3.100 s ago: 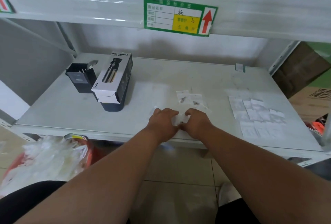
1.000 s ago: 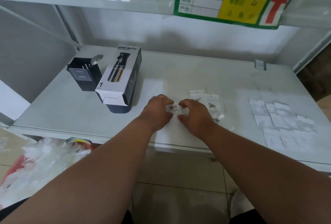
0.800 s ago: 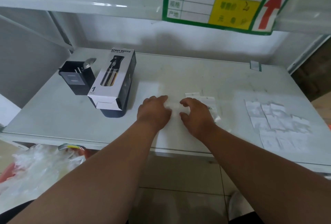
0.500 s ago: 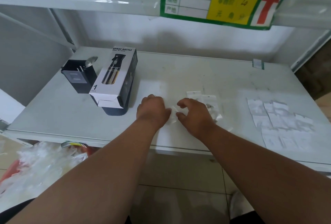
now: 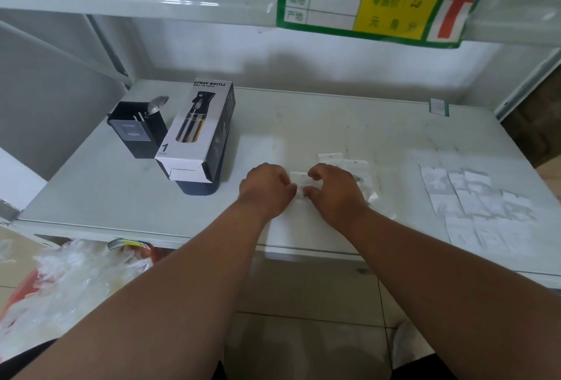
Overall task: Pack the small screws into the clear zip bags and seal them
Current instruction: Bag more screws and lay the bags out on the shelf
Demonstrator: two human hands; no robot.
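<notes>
On the scuffed, pale metal shelf (image 5: pixel 334 118), a small, flat, clear zip bag (image 5: pixel 299 178) of thin glossy plastic lies between the two hands, the left hand (image 5: pixel 267 190) and the right hand (image 5: pixel 335 190) each pinching one of its side edges with curled fingers. Small dark screws (image 5: pixel 302 194) show faintly through it, too blurred to count. Two filled bags (image 5: pixel 349 165) lie just beyond the right hand, and a spread of about ten flat empty bags (image 5: pixel 476 200) sits well to the right, while one rectangular cardboard spray-bottle box (image 5: pixel 197 130) rests at left.
</notes>
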